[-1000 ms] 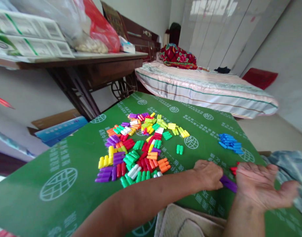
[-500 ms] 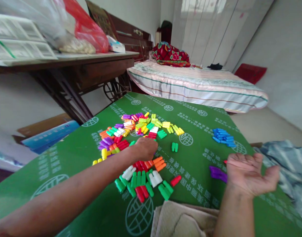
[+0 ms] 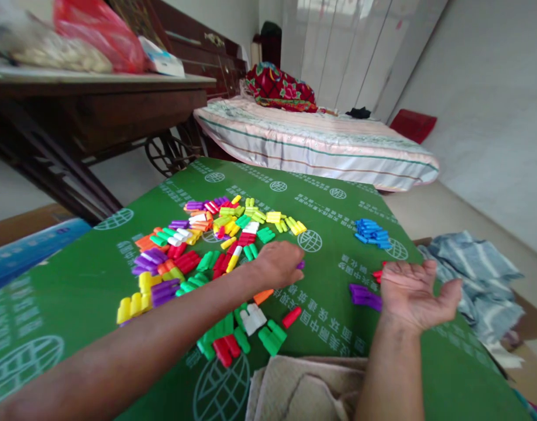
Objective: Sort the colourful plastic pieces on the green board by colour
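Note:
My left hand (image 3: 281,264) is closed over the near right side of a spread of coloured plastic tube pieces. A small purple piece (image 3: 300,265) shows at its fingertips; most of it is hidden. My right hand (image 3: 408,295) rests palm up at the right, fingers loosely curled and thumb apart, with nothing visible in it. Beside it lie purple joined tubes (image 3: 365,297) and a partly covered red piece (image 3: 377,275). A blue pile (image 3: 371,233) sits farther back. Green joined tubes (image 3: 272,337), a white piece (image 3: 253,318) and a single red tube (image 3: 292,317) lie near my left forearm.
The pieces lie on a green printed board (image 3: 325,199). A folded beige cloth (image 3: 303,386) is at the near edge. Beyond stand a bed (image 3: 321,140) and a dark sewing table (image 3: 119,111). Striped fabric (image 3: 474,269) lies at the right.
My left hand has moved right, away from the pile, and a purple piece now shows at its fingertips. My right hand stays palm up. The whole view has shifted.

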{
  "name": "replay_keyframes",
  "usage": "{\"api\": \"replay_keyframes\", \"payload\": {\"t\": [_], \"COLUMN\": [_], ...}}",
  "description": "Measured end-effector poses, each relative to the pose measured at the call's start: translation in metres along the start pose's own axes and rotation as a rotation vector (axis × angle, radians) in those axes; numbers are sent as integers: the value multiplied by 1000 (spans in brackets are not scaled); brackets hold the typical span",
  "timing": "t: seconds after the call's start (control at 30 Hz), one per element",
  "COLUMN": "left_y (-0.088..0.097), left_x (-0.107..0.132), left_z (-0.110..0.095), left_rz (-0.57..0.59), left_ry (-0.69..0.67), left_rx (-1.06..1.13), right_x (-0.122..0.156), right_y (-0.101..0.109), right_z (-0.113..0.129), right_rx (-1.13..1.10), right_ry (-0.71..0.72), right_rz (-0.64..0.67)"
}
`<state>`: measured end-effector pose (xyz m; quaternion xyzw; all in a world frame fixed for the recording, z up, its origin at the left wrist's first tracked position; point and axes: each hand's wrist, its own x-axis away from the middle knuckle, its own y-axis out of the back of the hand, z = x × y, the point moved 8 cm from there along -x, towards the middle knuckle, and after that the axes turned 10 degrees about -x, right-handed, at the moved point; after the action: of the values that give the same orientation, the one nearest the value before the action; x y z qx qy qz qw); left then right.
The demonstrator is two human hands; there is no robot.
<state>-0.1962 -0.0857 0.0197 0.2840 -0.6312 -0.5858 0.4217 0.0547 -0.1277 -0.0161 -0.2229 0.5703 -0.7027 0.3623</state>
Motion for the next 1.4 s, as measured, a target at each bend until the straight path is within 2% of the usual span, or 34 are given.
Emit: {"api": "replay_keyframes", "payload": {"t": [0.13,0.23,0.33,0.47,0.7,0.83,1.17,1.3,1.4], "left_y": [-4,-12,-17,-22,-26,-25,-27,-23,-17], "left_x": [-47,-81,-103,-111,-105,-101,-98,-79,-50], "left_z": [-60,-93,-114,-130,-132,-132,-134,-119,-90], "left_rz": [-18,24,62,97,129,107,84,13,-21], "left_ry": [-145,-171,-157,-171,-237,-283,-298,-317,-314], "left_rx": [70,140,175,197,231,242,264,221,194], "right_x": [2,3,2,1,0,0,1,2,3], "right_y": [-2,-2,-1,1,1,1,4,9,9], "right_z": [0,1,0,-2,-1,0,-1,-1,-3], "right_rx": [3,4,-4,-10,-9,-11,8,27,31], "right_ry": [-6,-3,-6,-22,-11,-16,-28,-34,-37], "right_rz": [28,36,31,20,24,23,-39,-103,-139]}}
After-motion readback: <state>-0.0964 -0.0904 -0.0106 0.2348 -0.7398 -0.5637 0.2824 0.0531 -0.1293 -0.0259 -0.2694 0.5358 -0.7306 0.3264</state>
